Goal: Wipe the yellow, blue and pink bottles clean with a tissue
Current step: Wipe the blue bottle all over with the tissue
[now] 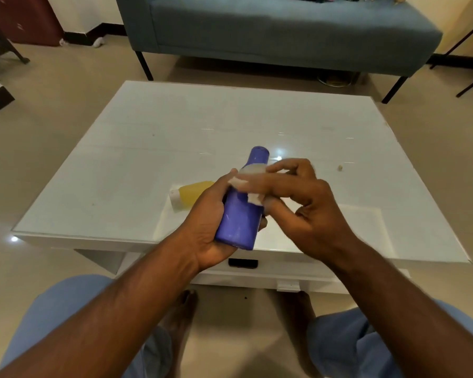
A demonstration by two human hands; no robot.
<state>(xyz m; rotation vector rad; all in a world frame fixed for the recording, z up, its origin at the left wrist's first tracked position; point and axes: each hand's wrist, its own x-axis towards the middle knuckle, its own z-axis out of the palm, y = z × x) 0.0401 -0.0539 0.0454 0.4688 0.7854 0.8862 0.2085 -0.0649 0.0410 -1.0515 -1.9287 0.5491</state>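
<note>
My left hand (208, 222) grips the lower body of the blue bottle (242, 214), which tilts away from me above the near edge of the white table (148, 148). My right hand (306, 203) presses a white tissue (246, 181) against the bottle's upper body, just below its cap; the fingers look blurred. The yellow bottle (193, 195) with a white cap lies on its side on the table, partly hidden behind my left hand. No pink bottle shows in this view.
A small crumb (339, 168) lies on the table to the right. A blue sofa (279, 31) stands beyond the table. The table has a drawer (257, 271) facing me, with my knees and feet below.
</note>
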